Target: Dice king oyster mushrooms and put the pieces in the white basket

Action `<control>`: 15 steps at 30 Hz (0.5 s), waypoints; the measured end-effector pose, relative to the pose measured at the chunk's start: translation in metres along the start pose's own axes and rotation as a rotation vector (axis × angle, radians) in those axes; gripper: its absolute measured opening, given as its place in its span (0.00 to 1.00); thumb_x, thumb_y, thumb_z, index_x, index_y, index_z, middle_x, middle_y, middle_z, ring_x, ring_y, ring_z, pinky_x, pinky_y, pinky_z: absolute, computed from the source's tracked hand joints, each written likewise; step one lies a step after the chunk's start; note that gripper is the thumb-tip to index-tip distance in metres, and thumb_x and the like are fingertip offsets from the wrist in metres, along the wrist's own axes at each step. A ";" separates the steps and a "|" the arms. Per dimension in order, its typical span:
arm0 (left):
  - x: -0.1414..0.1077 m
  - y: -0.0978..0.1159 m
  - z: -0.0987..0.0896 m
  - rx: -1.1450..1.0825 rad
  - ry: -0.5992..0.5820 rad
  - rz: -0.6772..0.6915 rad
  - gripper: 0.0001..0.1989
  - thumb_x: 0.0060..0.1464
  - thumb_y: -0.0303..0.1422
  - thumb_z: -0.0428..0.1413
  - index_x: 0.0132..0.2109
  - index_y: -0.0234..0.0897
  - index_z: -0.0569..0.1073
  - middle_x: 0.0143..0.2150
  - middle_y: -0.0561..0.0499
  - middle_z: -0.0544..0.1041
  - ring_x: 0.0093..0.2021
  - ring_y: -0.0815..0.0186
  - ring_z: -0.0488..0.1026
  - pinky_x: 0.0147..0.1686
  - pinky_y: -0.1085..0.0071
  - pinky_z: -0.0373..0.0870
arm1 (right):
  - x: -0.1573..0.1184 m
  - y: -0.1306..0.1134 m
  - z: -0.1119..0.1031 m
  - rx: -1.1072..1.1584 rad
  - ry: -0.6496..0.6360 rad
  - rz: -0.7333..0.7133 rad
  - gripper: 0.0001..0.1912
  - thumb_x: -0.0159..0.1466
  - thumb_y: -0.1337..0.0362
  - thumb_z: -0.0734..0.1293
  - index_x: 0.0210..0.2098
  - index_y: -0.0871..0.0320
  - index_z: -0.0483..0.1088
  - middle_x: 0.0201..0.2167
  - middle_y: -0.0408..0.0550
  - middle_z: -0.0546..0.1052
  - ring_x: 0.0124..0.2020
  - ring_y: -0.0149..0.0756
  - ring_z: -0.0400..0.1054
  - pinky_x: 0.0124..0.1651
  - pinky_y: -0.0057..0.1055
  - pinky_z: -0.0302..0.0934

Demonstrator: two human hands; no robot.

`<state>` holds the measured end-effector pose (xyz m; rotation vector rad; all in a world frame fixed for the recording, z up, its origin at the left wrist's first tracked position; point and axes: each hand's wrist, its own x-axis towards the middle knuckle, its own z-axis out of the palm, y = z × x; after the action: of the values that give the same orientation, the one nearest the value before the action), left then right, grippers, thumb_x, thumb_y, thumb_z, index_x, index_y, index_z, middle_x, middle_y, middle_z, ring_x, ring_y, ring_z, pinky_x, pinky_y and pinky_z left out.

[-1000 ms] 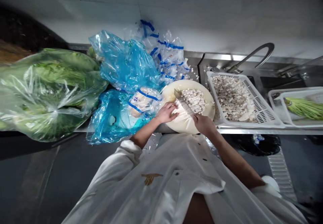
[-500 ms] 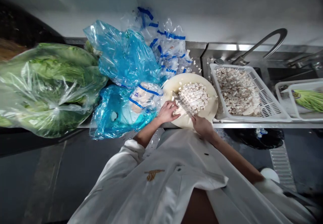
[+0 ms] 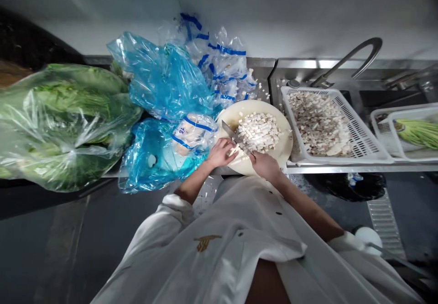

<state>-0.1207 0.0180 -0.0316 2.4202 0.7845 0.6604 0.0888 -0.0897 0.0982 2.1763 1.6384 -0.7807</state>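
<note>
On a round, pale cutting board (image 3: pixel 285 146) lies a heap of small diced white pieces (image 3: pixel 258 130), which look like mushroom. My right hand (image 3: pixel 266 166) is closed round the handle of a kitchen knife (image 3: pixel 237 138), its blade angled to the far left across the board. Bent fingers of my left hand (image 3: pixel 221 152) press on pale mushroom strips (image 3: pixel 241 154) at the board's near left, close to the blade. Just left of the board, a clear packet with blue bands (image 3: pixel 192 133) holds larger pale pieces.
Blue plastic bags (image 3: pixel 171 76) and torn clear wrappers (image 3: pixel 227 64) lie at the left and back. A big bag of leafy greens (image 3: pixel 68 126) fills the far left. To the right stand a white basket (image 3: pixel 369 142) of diced pieces, a tap (image 3: pixel 367 57) and green stalks (image 3: pixel 417 133).
The knife and my right hand have shifted left, and the blade now reaches farther over the board's left side. My left hand stays on the strips. The whole view has shifted slightly.
</note>
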 end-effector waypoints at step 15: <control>0.001 0.029 0.041 0.116 0.077 -0.154 0.19 0.70 0.43 0.58 0.61 0.38 0.72 0.61 0.36 0.69 0.68 0.45 0.63 0.67 0.43 0.69 | 0.037 0.028 -0.001 0.081 0.038 -0.123 0.23 0.80 0.52 0.54 0.54 0.54 0.77 0.51 0.55 0.84 0.52 0.46 0.78 0.49 0.32 0.62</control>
<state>-0.0846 -0.0149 -0.0449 2.4182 1.0560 0.6676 0.1227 -0.0688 0.0750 2.1740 1.8030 -0.8592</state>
